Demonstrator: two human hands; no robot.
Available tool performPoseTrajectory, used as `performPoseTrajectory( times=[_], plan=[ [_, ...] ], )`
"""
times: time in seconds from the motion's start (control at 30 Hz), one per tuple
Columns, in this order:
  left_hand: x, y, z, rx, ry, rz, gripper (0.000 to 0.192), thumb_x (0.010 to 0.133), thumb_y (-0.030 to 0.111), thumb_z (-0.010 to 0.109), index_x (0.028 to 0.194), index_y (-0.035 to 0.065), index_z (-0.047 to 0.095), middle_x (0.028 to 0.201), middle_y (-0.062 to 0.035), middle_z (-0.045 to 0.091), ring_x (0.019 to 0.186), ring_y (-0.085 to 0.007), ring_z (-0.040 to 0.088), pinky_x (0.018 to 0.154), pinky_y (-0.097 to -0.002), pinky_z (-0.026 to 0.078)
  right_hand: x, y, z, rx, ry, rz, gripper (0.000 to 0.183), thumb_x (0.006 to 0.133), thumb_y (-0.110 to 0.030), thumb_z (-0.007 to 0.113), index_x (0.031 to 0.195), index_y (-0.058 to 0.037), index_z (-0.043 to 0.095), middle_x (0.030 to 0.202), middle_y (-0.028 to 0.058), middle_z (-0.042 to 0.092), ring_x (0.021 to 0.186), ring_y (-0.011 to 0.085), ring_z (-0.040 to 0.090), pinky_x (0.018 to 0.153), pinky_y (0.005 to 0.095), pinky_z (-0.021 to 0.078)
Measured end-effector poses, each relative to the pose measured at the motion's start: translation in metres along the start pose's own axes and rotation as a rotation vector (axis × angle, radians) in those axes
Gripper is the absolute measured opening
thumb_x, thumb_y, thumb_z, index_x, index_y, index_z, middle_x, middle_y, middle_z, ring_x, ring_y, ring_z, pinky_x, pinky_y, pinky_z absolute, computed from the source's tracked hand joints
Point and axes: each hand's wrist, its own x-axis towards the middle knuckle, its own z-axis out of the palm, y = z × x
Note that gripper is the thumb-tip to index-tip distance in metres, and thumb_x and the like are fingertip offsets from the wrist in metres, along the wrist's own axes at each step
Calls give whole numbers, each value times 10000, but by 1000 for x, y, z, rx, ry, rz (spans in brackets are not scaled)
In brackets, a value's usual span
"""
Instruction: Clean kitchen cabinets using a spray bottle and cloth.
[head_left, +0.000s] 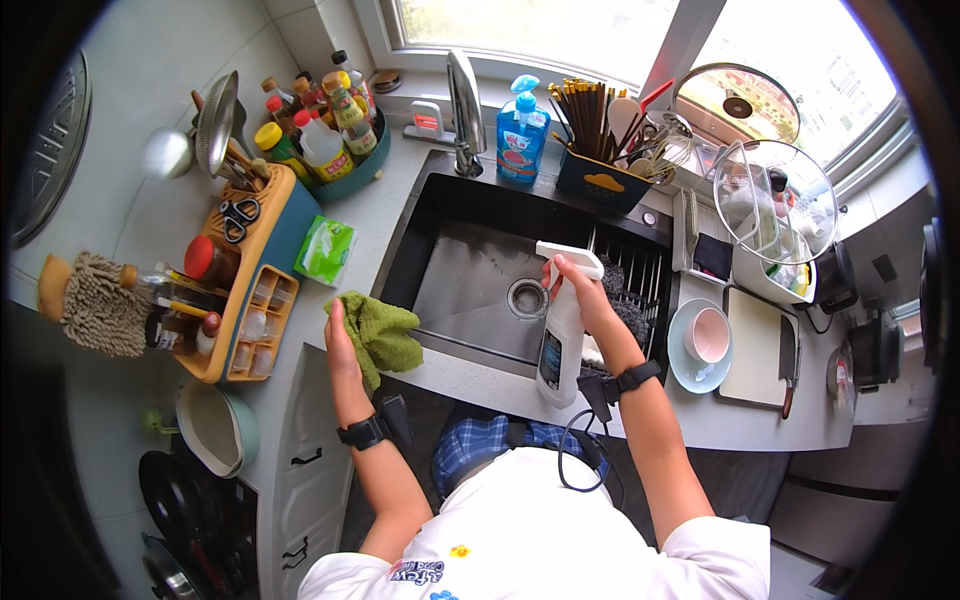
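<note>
My left hand (343, 351) holds a green cloth (384, 334) at the left front corner of the sink. The cloth hangs bunched, and the fingers behind it are partly hidden. My right hand (577, 289) grips a white spray bottle (559, 352) by its neck, a finger at the trigger. The bottle is tilted in view, over the right part of the sink's front edge, and bears a dark label. Below both hands lies the dark sink (472, 270) with its round drain (527, 298). A chrome faucet (466, 112) rises at the back.
Blue soap bottle (520, 142) and a chopstick holder (600, 180) stand behind the sink. A rack (651, 292) with scouring pads is at its right. Further right are a pink bowl (707, 335) on a plate, a cutting board (754, 345) and a knife (788, 386). Left stands a spice organizer (255, 277).
</note>
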Motion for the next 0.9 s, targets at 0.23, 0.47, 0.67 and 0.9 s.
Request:
performPoseTrajectory(
  times=[0.23, 0.47, 0.67, 0.9],
  plan=[
    [46, -35, -62, -350, 90, -93, 487, 877, 318, 277, 1180, -3, 484, 1176, -118, 533, 1069, -260, 502, 925, -402, 384, -9, 1, 3, 47, -33, -45, 347, 841, -390, 565, 895, -51, 620, 773, 41, 614, 650, 97, 533, 587, 233, 421],
    [70, -45, -74, 858, 293, -75, 431, 832, 408, 546, 1041, 38, 623, 1008, -108, 632, 933, -270, 589, 806, -369, 438, -14, -1, 21, 35, -103, -88, 418, 887, -400, 497, 1095, -49, 592, 948, 57, 635, 736, 96, 524, 657, 245, 432],
    [46, -42, -53, 1327, 316, 40, 464, 786, 410, 590, 1064, 39, 615, 1055, -158, 595, 967, -321, 573, 832, -398, 446, -16, -8, 27, 175, -122, -139, 451, 873, -418, 530, 1119, -40, 551, 911, 61, 621, 758, 106, 537, 665, 245, 435],
    [-43, -30, 118, 717, -783, 158, 795, 704, 304, 722, 1358, 96, 320, 1279, -160, 424, 1136, -287, 488, 926, -367, 405, -10, -11, 45, 317, -35, -184, 446, 775, -235, 690, 1122, -42, 489, 920, 18, 539, 812, 104, 529, 732, 247, 431]
  ],
)
